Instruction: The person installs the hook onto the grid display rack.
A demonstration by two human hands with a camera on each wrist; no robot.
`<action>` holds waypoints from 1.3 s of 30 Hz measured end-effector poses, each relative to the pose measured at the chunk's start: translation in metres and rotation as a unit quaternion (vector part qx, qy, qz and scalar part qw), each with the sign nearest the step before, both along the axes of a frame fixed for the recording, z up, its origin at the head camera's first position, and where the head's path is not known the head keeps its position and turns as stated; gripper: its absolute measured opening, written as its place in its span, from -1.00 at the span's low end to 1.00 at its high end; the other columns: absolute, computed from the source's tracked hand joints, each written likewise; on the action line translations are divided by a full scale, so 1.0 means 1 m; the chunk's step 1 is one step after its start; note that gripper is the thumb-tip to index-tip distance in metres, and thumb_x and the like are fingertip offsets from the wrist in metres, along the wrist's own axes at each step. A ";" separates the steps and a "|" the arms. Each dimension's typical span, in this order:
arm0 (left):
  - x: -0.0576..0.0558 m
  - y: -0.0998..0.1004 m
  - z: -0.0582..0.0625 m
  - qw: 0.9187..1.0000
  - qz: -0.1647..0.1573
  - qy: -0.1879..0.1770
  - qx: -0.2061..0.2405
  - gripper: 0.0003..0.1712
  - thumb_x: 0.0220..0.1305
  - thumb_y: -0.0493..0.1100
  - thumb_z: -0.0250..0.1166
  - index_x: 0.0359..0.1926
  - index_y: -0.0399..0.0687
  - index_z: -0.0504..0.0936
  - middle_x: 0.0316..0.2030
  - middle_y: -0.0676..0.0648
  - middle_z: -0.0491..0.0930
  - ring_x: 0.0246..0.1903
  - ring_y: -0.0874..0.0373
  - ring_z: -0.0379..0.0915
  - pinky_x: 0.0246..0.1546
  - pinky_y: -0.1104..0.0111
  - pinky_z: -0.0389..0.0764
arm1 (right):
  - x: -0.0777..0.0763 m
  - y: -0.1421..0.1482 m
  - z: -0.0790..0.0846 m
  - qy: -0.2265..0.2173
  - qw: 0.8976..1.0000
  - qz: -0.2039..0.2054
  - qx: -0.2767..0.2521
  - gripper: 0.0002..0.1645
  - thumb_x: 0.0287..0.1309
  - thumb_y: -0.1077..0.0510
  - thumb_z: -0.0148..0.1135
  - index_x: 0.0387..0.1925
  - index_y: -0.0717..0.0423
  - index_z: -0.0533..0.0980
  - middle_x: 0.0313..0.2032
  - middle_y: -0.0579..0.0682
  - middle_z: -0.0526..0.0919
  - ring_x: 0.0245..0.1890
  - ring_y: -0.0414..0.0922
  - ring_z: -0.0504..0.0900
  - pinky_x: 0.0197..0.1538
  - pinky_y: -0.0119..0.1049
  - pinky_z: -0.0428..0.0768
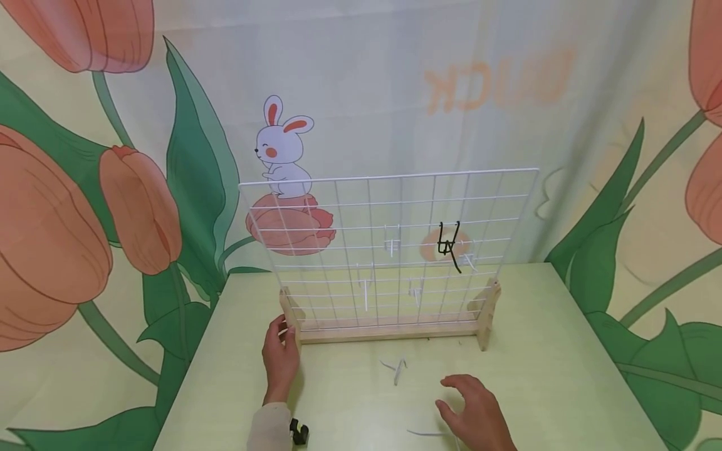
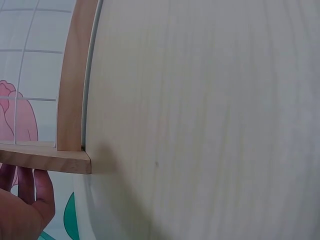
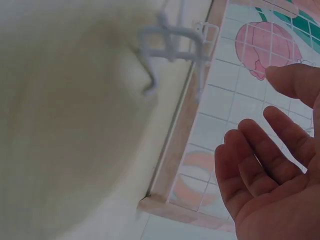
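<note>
A white wire grid panel (image 1: 383, 202) stands upright in a wooden base (image 1: 389, 333). My left hand (image 1: 280, 360) is at the base's left end, its fingertips against the outer side of the wooden foot (image 2: 45, 159). Over the table front, my right hand (image 1: 474, 410) holds nothing, thumb apart from its loosely bent fingers. Between the hands lies a white wire hook (image 1: 398, 371); a second white wire piece (image 1: 429, 433) is partly hidden by the right hand. On the grid hang a black hook (image 1: 446, 247) and several white hooks (image 1: 366, 294).
The pale wood-grain table (image 1: 564, 376) carries the stand near its back edge. A curtain printed with tulips and a rabbit (image 1: 287, 150) hangs behind and at both sides. Beside the left sleeve (image 1: 271, 427) is a small black object (image 1: 299, 432).
</note>
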State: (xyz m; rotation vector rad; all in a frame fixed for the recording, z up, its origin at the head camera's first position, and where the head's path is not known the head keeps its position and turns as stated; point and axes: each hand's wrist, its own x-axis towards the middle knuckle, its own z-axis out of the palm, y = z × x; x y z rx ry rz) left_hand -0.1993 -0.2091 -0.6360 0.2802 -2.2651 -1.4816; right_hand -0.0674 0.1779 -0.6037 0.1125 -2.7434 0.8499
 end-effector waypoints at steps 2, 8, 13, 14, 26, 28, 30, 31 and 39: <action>0.000 0.000 0.000 1.000 0.002 -0.003 0.000 -0.60 0.50 -0.11 0.10 0.30 0.02 0.40 0.11 -0.15 0.54 0.09 -0.10 0.55 0.05 -0.02 0.58 | 0.006 0.001 -0.002 -0.026 1.000 -0.016 0.008 -0.63 -0.10 -0.02 0.57 -0.18 -0.15 0.66 -0.14 -0.24 0.68 -0.03 -0.15 0.63 0.03 -0.06 0.61; -0.001 0.000 0.000 1.000 0.002 -0.003 -0.004 -0.61 0.50 -0.12 0.11 0.28 0.03 0.41 0.10 -0.13 0.54 0.07 -0.09 0.56 0.04 -0.01 0.59 | 0.022 -0.002 -0.002 -0.152 0.985 -0.080 0.005 -0.57 -0.04 -0.05 0.54 -0.12 -0.02 0.65 -0.07 -0.03 0.67 -0.08 -0.06 0.61 0.05 0.07 0.61; -0.003 0.000 0.002 1.000 -0.003 -0.002 0.000 -0.60 0.49 -0.12 0.12 0.29 0.03 0.41 0.11 -0.13 0.54 0.07 -0.08 0.56 0.04 -0.01 0.59 | 0.032 -0.007 -0.002 -0.230 0.968 -0.101 -0.006 -0.41 -0.06 -0.11 0.55 -0.01 0.04 0.60 0.00 0.03 0.62 -0.18 -0.07 0.57 0.02 0.09 0.62; -0.003 0.000 0.002 1.000 -0.002 -0.002 -0.001 -0.61 0.49 -0.12 0.12 0.28 0.03 0.41 0.11 -0.13 0.54 0.07 -0.08 0.56 0.04 -0.01 0.59 | 0.034 -0.007 -0.003 -0.240 0.965 -0.104 -0.007 -0.40 -0.06 -0.11 0.54 0.01 0.04 0.59 0.01 0.03 0.61 -0.18 -0.08 0.56 0.02 0.09 0.62; -0.003 0.001 -0.001 1.000 0.001 0.011 -0.008 -0.62 0.48 -0.15 0.13 0.27 -0.01 0.42 0.08 -0.16 0.56 0.04 -0.10 0.59 0.01 -0.01 0.60 | 0.044 -0.007 -0.004 -0.262 0.958 -0.119 -0.013 -0.28 -0.12 -0.20 0.56 0.05 0.01 0.54 -0.03 -0.02 0.62 -0.31 -0.14 0.49 -0.10 -0.01 0.67; -0.003 0.001 -0.001 1.000 0.005 0.008 -0.008 -0.62 0.48 -0.15 0.13 0.27 0.00 0.42 0.08 -0.15 0.56 0.04 -0.09 0.59 0.01 -0.01 0.61 | 0.045 -0.005 -0.005 -0.262 0.958 -0.115 -0.022 -0.29 -0.12 -0.15 0.57 0.06 0.01 0.54 -0.09 -0.06 0.63 -0.31 -0.15 0.50 -0.16 -0.09 0.66; -0.002 0.001 0.000 1.000 0.007 0.003 -0.007 -0.61 0.49 -0.14 0.12 0.27 0.01 0.42 0.09 -0.15 0.55 0.04 -0.09 0.58 0.02 -0.01 0.60 | 0.045 -0.004 -0.004 -0.273 0.954 -0.113 -0.040 -0.30 -0.12 -0.11 0.58 0.07 0.01 0.53 -0.13 -0.08 0.64 -0.33 -0.16 0.50 -0.23 -0.17 0.64; -0.002 0.001 0.000 1.000 0.007 0.001 -0.006 -0.61 0.49 -0.14 0.11 0.28 0.01 0.41 0.10 -0.15 0.55 0.05 -0.08 0.57 0.03 -0.01 0.60 | 0.043 -0.002 -0.005 -0.270 0.956 -0.105 -0.045 -0.34 -0.10 -0.06 0.58 0.06 0.03 0.54 -0.18 -0.10 0.64 -0.35 -0.17 0.51 -0.26 -0.21 0.61; 0.000 0.002 0.003 1.000 0.008 -0.001 -0.008 -0.62 0.49 -0.18 0.11 0.27 -0.03 0.41 0.10 -0.18 0.54 0.06 -0.14 0.57 0.03 -0.04 0.60 | 0.022 0.012 -0.015 -0.224 0.972 -0.062 -0.037 -0.64 0.02 0.18 0.48 -0.09 0.07 0.62 -0.37 -0.20 0.65 -0.42 -0.27 0.53 -0.35 -0.34 0.52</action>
